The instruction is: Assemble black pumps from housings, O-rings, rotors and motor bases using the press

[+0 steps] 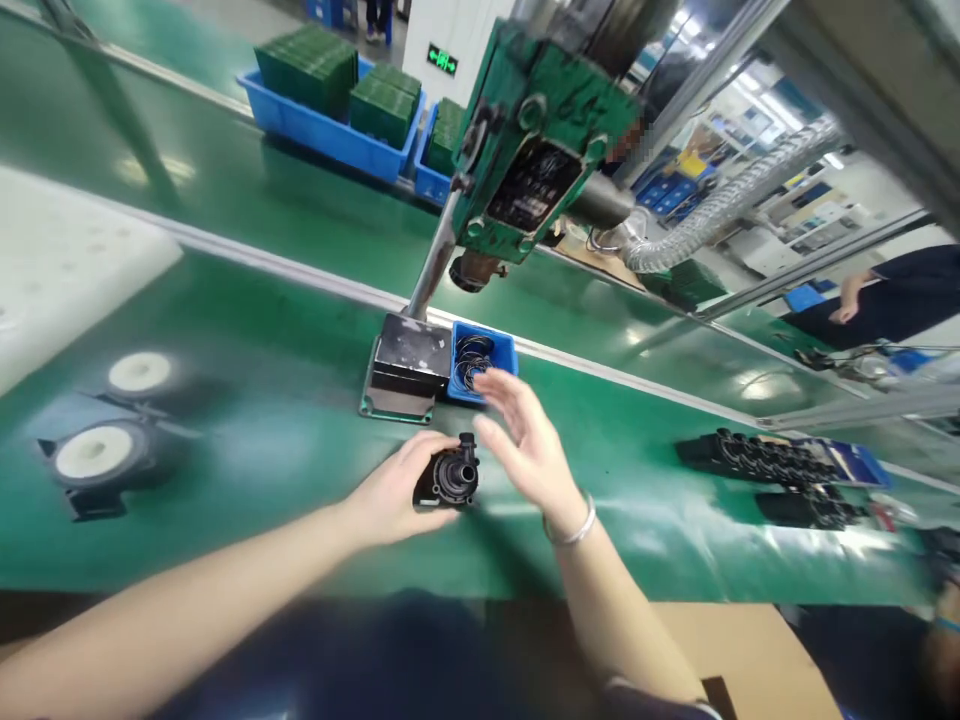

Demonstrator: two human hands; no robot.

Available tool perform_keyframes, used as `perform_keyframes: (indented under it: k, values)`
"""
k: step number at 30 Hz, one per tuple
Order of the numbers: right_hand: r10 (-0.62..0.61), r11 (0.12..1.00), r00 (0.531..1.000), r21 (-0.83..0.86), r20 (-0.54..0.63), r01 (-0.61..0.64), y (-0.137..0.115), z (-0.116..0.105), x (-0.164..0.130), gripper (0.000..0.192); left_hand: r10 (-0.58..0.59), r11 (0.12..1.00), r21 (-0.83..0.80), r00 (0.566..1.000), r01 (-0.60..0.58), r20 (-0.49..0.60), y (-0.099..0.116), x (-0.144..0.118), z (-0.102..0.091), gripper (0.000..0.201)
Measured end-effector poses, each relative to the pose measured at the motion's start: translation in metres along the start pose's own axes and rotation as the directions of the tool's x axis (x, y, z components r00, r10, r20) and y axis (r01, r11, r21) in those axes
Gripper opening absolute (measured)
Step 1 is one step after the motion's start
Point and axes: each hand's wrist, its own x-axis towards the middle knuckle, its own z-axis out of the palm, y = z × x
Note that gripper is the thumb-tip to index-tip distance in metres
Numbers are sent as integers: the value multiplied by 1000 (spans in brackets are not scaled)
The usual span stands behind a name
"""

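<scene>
**Pump housing held at the belt edge**

Housing (448,478) of black moulded plastic sits on the green conveyor belt (262,420), close to our body and just in front of the press base. Our left hand (390,495) wraps it from the left side, fingers curled around the body and thumb over the top edge, so we have it firmly seated against the belt. Our right hand (525,440) hovers just to the right of and above it, palm open, fingers spread and slightly blurred; it grips nothing.

Handling, as we judge it: the housing looks light and rigid, a hard shell that does not give under the fingers. Its surface appears matt, so slip is unlikely. The round ribbed opening faces us, and a short tubular port stands up from the top; we take hold on the flat outer walls, not on that port, which looks the likeliest part to snap.

Behind the hands, a small blue bin (495,352) holds thin black rings (472,360), soft-looking and loosely coiled. Touching its left side stands the dark steel base block (409,365) of a green-painted press (536,130), whose column rises at a tilt. To the right, similar black parts (750,455) lie in a row on the belt. To the left, two round white-faced units (97,452) lie well apart from our hands.
</scene>
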Motion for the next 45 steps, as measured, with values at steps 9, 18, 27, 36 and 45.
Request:
perform_keyframes:
  k: [9,18,27,36,45]
  values:
    - [118,987,990,-97,-74,-125,36,49,-65,60,-41,999,-24,999,41,-5,-1,-1,-5,67]
    - [134,991,990,12,-49,-133,43,43,-59,63,-104,986,-135,994,98,-33,-1,-3,-2,69]
    - [151,988,985,49,-84,-147,47,50,-65,63,-151,966,-228,982,123,-111,-2,-8,10,67]
    - [127,992,987,27,-98,-124,49,53,-64,62,-174,966,-214,978,147,-115,-5,-11,13,69]
    - [1,998,993,-67,-122,-9,46,53,-76,95,33,978,209,975,13,-218,-8,-13,12,72]
